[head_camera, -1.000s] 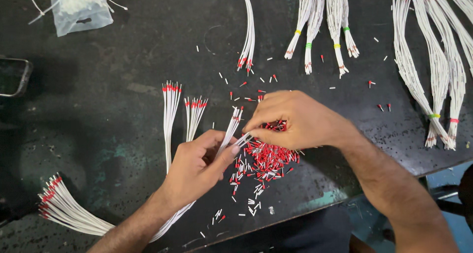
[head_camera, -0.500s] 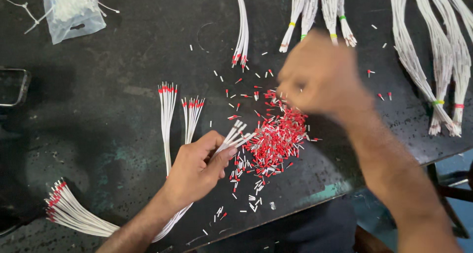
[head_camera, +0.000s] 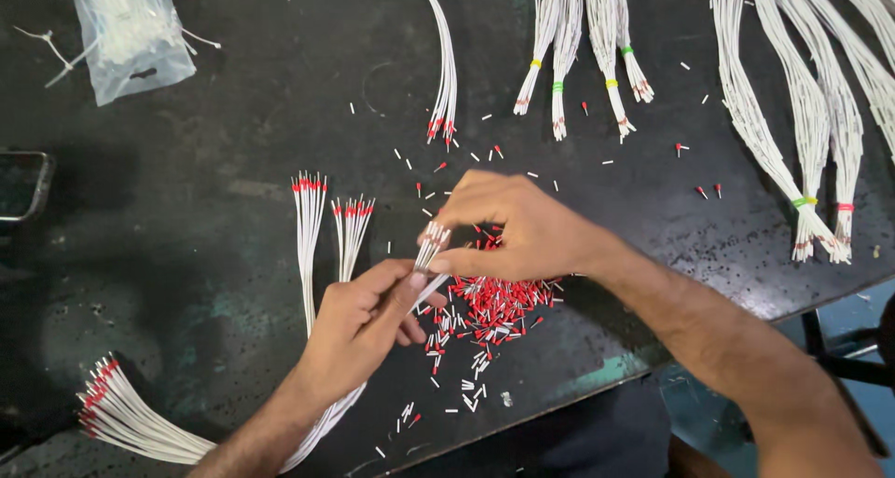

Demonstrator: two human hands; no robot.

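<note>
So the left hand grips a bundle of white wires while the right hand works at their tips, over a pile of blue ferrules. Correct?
Not quite: in the head view the ferrules are red, not blue. The left hand grips the white wires; the right hand is at their tips.

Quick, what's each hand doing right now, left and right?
Left hand: closed, gripping a bundle of white wires.
Right hand: fingers pinched at the wire tips, over the pile of red ferrules; whether it holds one cannot be told.

Left hand (head_camera: 359, 324) fisted, thumb up; right hand (head_camera: 513, 226) pinching, fingertips meeting.
</note>
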